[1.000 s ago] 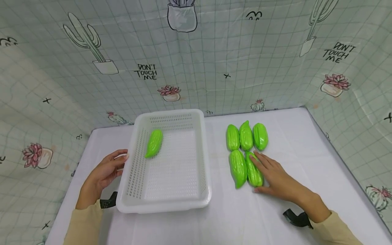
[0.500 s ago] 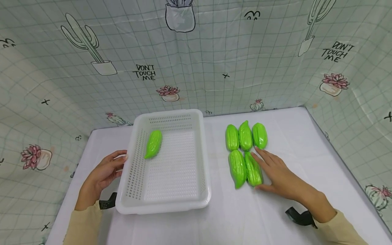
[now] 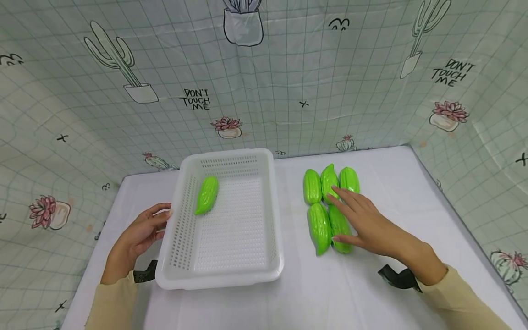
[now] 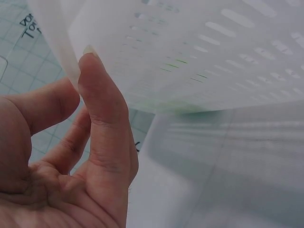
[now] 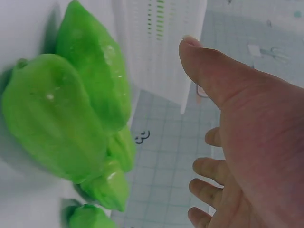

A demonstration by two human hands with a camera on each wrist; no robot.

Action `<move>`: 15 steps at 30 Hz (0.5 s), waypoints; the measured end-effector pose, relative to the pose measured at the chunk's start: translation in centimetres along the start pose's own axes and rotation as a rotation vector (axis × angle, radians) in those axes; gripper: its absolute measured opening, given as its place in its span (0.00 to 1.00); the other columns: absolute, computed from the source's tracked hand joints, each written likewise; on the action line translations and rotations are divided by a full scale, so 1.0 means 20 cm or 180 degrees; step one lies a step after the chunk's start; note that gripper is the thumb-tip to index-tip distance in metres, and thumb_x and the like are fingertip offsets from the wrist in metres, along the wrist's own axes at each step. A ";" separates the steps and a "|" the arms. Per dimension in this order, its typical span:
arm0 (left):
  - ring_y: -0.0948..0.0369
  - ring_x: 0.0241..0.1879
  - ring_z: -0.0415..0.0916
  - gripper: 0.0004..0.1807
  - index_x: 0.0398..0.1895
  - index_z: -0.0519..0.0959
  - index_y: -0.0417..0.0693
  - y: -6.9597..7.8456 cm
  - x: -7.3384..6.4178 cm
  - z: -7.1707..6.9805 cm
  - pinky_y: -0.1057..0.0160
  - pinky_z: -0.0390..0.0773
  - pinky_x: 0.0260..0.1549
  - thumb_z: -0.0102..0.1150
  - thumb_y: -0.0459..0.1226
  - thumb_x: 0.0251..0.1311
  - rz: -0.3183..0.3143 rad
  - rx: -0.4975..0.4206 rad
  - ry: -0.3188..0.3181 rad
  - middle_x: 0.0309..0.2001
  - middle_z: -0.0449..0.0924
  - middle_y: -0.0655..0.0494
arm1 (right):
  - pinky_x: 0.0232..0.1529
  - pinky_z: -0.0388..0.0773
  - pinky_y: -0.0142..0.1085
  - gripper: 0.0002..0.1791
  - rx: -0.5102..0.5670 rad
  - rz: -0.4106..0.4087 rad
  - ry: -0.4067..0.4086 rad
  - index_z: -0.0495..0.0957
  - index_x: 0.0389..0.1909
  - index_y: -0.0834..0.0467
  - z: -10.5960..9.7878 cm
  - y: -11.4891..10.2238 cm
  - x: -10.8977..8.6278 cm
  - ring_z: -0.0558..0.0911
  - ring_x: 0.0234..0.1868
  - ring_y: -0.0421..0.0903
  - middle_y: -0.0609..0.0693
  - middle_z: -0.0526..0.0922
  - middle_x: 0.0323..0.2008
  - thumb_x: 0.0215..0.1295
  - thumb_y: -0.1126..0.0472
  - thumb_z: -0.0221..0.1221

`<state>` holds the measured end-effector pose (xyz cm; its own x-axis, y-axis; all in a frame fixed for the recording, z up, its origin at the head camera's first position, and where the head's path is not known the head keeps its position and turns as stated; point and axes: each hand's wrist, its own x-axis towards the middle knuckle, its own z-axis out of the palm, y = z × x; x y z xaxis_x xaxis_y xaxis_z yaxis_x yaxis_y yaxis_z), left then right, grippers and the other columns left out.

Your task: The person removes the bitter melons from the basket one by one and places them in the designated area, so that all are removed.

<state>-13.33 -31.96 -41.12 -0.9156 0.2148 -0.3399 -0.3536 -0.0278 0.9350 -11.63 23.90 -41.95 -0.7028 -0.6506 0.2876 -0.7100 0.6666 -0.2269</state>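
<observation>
Glossy green, ridged bitter melons lie in two rows on the right of the table in the head view. My right hand, fingers spread, hovers over the near right bitter melon, partly hiding it; in the right wrist view a gap separates hand and nearest bitter melon. Its fingertips overlap the far middle bitter melon in the head view. At the left, my left hand holds the rim of a white perforated plastic basket, fingers bent at its edge. One bitter melon lies inside the basket's far left part.
A white cloth covers the table. Behind and on both sides hangs a grid-patterned curtain with cactus drawings. Dark wrist-worn mounts sit below each hand. A strip of tabletop lies between the basket and the bitter melons.
My right hand drew slightly back to the right, then lifted off the near right bitter melon and shifted left and away from me. My left hand and the basket stayed put.
</observation>
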 end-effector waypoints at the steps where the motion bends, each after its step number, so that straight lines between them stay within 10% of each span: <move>1: 0.66 0.41 0.88 0.09 0.53 0.78 0.61 0.00 0.00 0.00 0.67 0.87 0.37 0.52 0.35 0.82 0.0000 -0.0001 -0.0003 0.44 0.89 0.64 | 0.69 0.62 0.67 0.55 0.0002 -0.0005 -0.0008 0.60 0.79 0.64 -0.01 -0.01 0.02 0.62 0.76 0.67 0.66 0.59 0.79 0.57 0.51 0.79; 15: 0.66 0.42 0.87 0.08 0.56 0.76 0.59 0.01 0.00 0.01 0.67 0.87 0.39 0.52 0.36 0.82 -0.0035 0.0092 0.0062 0.44 0.88 0.64 | 0.74 0.59 0.68 0.54 0.0131 -0.0058 -0.0253 0.57 0.81 0.64 -0.04 -0.09 0.29 0.58 0.79 0.68 0.67 0.56 0.81 0.63 0.48 0.75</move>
<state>-13.28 -31.69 -40.90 -0.9153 0.1957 -0.3520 -0.3584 0.0028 0.9336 -14.35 19.28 -39.06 -0.6899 -0.6904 0.2177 -0.7227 0.6400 -0.2608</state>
